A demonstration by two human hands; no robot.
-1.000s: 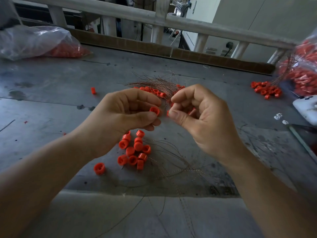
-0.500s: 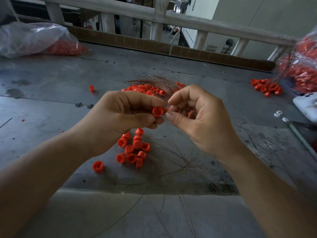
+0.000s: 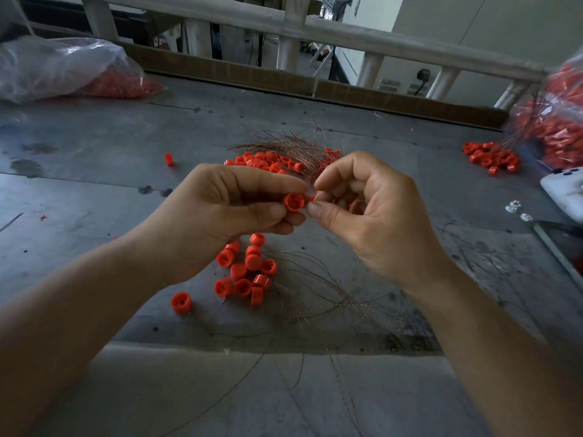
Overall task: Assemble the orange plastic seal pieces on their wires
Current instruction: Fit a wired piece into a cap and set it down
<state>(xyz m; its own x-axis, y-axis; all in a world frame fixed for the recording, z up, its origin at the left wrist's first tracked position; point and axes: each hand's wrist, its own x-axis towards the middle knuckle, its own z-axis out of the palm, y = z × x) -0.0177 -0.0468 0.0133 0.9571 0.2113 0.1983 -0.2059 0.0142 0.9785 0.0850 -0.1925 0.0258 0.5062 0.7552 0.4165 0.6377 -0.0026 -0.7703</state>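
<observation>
Holding orange seal pieces, a clear bag lies far left.

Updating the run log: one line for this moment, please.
left hand: pinches orange cap | right hand: pinches small orange piece beside cap | table: loose caps, wires

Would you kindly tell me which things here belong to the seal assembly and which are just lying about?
Job: orange cap, pinched by left hand; small orange piece, pinched by right hand; loose caps; wire bundle.
Lying about: white device; small white bits.
</observation>
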